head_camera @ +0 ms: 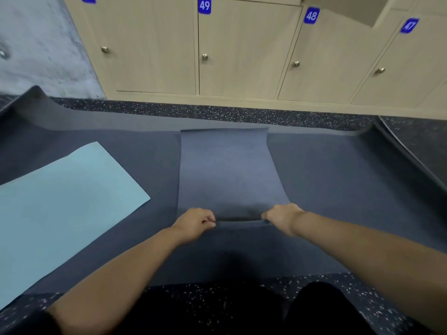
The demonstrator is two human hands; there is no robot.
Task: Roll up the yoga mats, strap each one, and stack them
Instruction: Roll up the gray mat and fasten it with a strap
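A grey-blue yoga mat (227, 165) lies stretched away from me toward the lockers, on top of a wider dark mat (338, 180). Its near edge is lifted and curled slightly off the surface. My left hand (196, 224) pinches that near edge at its left end, fingers curled round it. At the right end of the same edge, my right hand (281, 217) grips it the same way. A light blue yoga mat (65, 201) lies flat and unrolled to the left, set at an angle.
Beige lockers (244, 49) numbered 49, 48 and 47 stand along the far wall. Black speckled rubber flooring (217, 112) runs in front of them. The wide dark mat's corners curl up at far left (36, 97) and far right. My dark-clothed legs are at the bottom.
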